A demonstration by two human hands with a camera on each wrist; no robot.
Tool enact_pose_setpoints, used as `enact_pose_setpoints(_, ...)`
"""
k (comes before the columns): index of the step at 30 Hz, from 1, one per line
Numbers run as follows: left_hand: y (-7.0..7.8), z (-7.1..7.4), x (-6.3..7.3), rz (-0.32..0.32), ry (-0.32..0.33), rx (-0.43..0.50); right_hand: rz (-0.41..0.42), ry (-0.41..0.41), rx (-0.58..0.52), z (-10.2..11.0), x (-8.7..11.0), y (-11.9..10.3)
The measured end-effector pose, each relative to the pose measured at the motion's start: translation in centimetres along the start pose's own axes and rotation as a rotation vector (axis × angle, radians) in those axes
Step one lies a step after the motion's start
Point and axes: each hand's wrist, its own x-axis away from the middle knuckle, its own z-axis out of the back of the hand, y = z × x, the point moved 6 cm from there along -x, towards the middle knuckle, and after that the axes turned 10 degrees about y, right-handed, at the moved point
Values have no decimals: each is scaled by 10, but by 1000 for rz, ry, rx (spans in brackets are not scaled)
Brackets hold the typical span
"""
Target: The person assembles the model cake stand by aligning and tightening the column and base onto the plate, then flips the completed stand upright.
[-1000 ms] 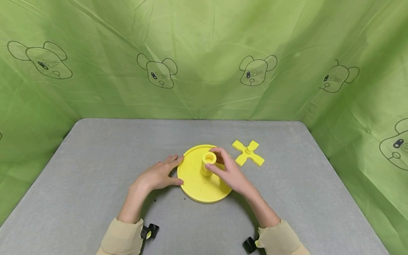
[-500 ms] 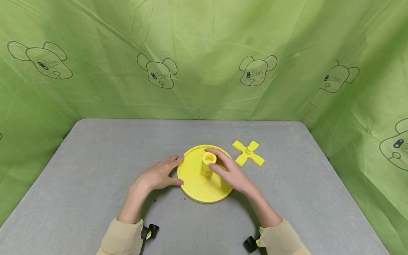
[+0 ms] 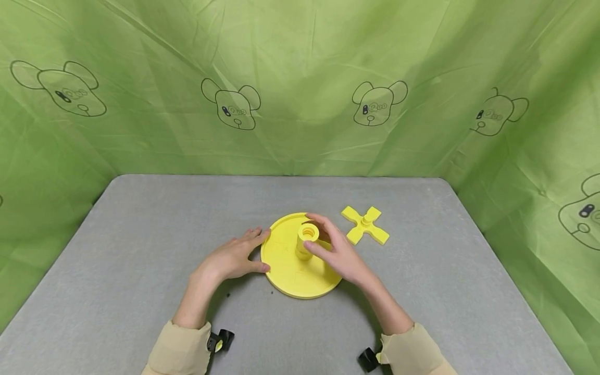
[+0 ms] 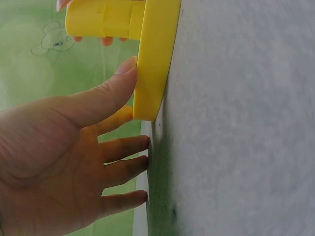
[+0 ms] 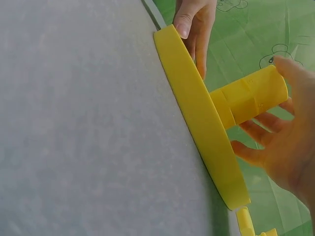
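A round yellow tray-like disc (image 3: 286,273) with a raised rim lies flat on the table. From its middle rises an upright yellow hollow cylinder (image 3: 303,247), a ringed hole in its top. My right hand (image 3: 344,256) is curled round this cylinder, thumb on the near side and fingers behind; contact of the far fingers is partly hidden. My left hand (image 3: 230,258) rests at the disc's left edge. Its thumb (image 4: 110,93) touches the rim, and the other fingers are spread, several tips down by the table. A yellow four-armed cross piece (image 3: 365,224) with a central peg lies right of the disc.
The grey table (image 3: 154,224) carries all the pieces. Green curtains (image 3: 300,67) with bear-face drawings enclose its back and sides. Two small dark specks lie near the left hand. Black wrist cameras (image 3: 227,339) sit at both cuffs.
My right fingers and thumb shift slightly about the cylinder; the index fingertip lifts a little away and farther back. The left hand, disc and cross piece stay put.
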Motion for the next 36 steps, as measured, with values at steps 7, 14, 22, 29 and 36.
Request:
enact_pose_setpoints(7,0,0,0,3,-3,-4,1,-51,13,0,1,-1)
enact_pose_setpoints(14,1,1,0,-1,0,-5,-21,-40,-8,-1,0,0)
enact_pose_setpoints(22,1,0,0,-1,2,-1,-23,15,-12,0,0,1)
enact_pose_setpoints(29,1,1,0,-5,-2,2,5,-28,10,-1,1,1)
enact_pose_setpoints(36,1,1,0,-2,-6,3,-44,-55,4,-1,2,2)
